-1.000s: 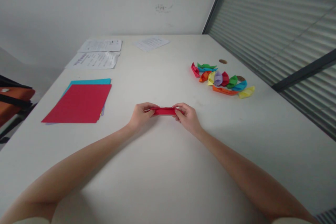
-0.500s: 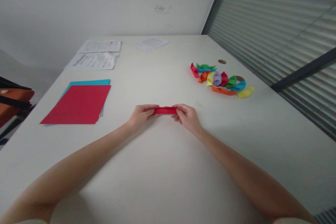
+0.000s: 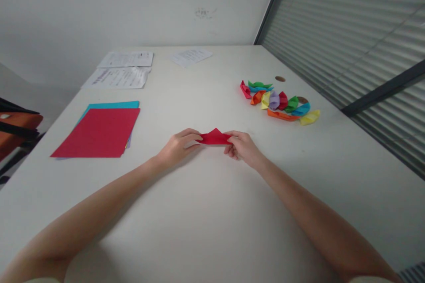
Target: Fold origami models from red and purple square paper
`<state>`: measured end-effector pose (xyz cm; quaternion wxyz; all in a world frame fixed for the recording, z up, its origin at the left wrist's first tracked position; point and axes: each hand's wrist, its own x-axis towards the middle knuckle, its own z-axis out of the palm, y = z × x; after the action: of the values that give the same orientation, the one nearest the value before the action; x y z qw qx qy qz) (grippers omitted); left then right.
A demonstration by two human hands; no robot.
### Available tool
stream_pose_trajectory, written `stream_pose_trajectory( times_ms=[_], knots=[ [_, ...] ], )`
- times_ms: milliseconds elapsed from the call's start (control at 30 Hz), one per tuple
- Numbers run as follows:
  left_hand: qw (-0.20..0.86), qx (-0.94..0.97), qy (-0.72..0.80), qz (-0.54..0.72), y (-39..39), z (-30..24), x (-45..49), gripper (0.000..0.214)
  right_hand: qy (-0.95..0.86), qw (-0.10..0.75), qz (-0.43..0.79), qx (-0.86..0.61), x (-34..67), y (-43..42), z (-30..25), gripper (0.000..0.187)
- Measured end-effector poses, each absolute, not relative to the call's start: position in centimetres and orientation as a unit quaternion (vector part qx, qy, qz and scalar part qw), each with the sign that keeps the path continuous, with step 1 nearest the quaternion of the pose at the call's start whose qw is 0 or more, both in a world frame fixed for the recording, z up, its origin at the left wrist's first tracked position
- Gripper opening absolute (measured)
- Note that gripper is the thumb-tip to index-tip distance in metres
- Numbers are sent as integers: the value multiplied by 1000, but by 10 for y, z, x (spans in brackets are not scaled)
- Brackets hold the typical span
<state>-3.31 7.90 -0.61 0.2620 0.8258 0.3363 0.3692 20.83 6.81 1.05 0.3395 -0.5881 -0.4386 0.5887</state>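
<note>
A small folded red paper piece (image 3: 214,137) is held just above the white table (image 3: 199,212), with a triangular peak pointing up in its middle. My left hand (image 3: 177,146) pinches its left end. My right hand (image 3: 242,147) pinches its right end, fingers curled under. Both hands are closed on the paper, near the middle of the table.
A stack of coloured sheets, red (image 3: 98,132) on top and blue (image 3: 113,105) beneath, lies at the left. Several folded paper shapes (image 3: 280,102) in mixed colours sit in a pile at the right. Printed white papers (image 3: 121,70) lie at the back. A slatted blind runs along the right.
The red paper was a flat narrow strip between my hands. It now shows a raised triangular point in the middle, and my right hand has shifted slightly right and toward me.
</note>
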Motion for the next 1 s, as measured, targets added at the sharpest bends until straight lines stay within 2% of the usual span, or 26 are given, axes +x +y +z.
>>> stream_pose_trajectory(
  times_ms=[67,167,267,400,567,700,867,1000],
  knots=[
    [256,835,341,348,82,-9,-36,21,-517,327,541,-578,213,69,10,36],
    [272,835,353,324,87,-13,-39,24,-678,349,405,-504,223,71,9,42],
    [267,849,342,302,90,-14,-41,25,-799,304,296,-426,232,72,6,33],
    [206,884,318,273,87,-14,-38,24,-868,250,188,-386,232,73,-1,21],
    [168,899,316,252,82,-15,-34,23,-888,249,102,-372,227,71,-6,18],
    [204,874,339,283,85,-17,-37,20,-878,266,82,-388,231,73,-10,19],
    [246,846,373,290,89,-19,-41,16,-850,314,154,-395,238,78,-18,17],
    [257,839,384,290,89,-17,-41,14,-849,306,142,-406,239,80,-19,16]
  ],
)
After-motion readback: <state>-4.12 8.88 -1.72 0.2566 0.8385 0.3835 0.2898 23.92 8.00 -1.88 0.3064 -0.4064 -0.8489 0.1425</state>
